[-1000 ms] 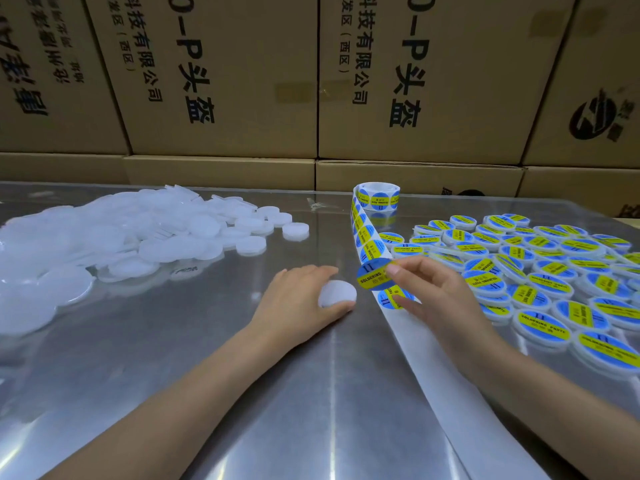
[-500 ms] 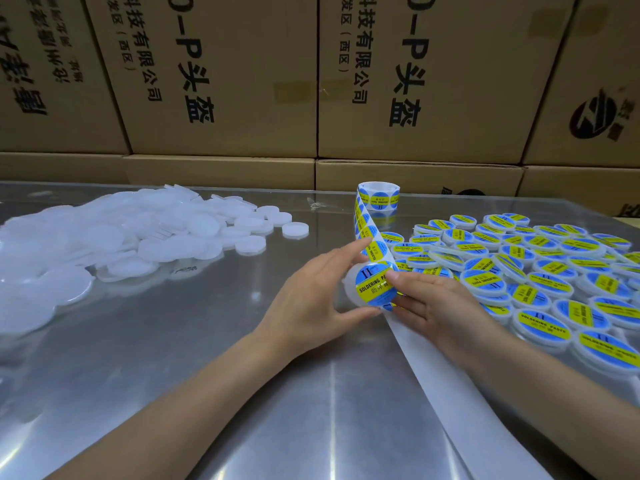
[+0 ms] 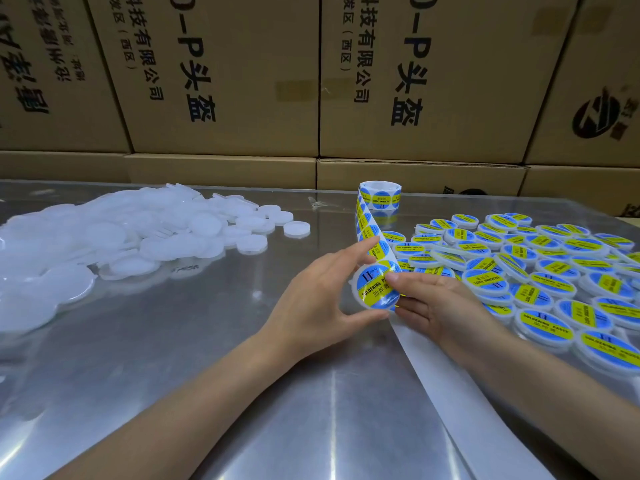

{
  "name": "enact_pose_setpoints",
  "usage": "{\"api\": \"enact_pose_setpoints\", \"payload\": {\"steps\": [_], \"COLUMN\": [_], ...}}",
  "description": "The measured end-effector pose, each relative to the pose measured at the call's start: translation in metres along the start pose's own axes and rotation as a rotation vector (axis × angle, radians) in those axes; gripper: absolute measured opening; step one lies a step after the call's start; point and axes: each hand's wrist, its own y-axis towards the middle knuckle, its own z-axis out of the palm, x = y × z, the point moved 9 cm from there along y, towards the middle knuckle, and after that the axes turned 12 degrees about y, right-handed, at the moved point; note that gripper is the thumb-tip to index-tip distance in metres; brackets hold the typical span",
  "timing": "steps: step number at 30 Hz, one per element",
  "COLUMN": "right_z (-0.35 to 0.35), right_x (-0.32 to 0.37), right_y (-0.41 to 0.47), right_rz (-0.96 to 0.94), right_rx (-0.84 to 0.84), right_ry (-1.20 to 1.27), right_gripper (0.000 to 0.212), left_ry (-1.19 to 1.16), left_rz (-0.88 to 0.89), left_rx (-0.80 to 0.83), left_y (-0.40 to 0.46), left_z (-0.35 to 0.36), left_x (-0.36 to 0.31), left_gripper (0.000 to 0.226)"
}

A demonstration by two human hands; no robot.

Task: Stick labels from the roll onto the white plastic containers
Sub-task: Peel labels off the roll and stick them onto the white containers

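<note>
Centrally, just above the metal table [image 3: 173, 375], a white plastic container [image 3: 375, 287] is held tilted on edge, its flat face turned toward the camera and covered by a round blue-and-yellow label [image 3: 377, 289]. It is gripped by the left hand [image 3: 322, 303], whose index finger is curled over the upper rim while the thumb is pressed under the lower rim. The label's right edge is pressed by the thumb of the right hand [image 3: 436, 306], with the remaining fingers curled behind the container and against the backing strip; whether the label is fully smoothed down cannot be told. From this spot a strip of unpeeled labels [image 3: 369, 233] is seen rising back to the label roll [image 3: 379, 195], which is stood on the table near the far edge. Bare white backing paper [image 3: 450, 393] is trailed from under the right hand toward the near edge of the table. To the right, a spread of already labelled containers [image 3: 540, 268] is laid flat, several overlapping. To the left, well apart from the hands, a heap of unlabelled white containers [image 3: 121, 237] is piled. Behind the table, cardboard boxes [image 3: 225, 81] printed with black characters are stacked.
</note>
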Motion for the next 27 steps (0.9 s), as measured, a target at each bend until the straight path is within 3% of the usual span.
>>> {"api": "enact_pose_setpoints", "payload": {"steps": [15,27], "right_z": [-0.003,0.008], "right_x": [0.002,0.038], "right_y": [-0.001,-0.021], "right_rz": [-0.053,-0.574], "right_rx": [-0.053,-0.126], "right_ry": [0.016,-0.265], "right_gripper": [0.013,0.009], "left_ry": [-0.022,-0.191], "left_rz": [-0.012,-0.161], "left_rx": [-0.055,-0.143], "left_y": [0.001,0.002], "left_z": [-0.007,-0.018], "left_x": [-0.004,-0.002], "left_gripper": [0.078,0.068]}}
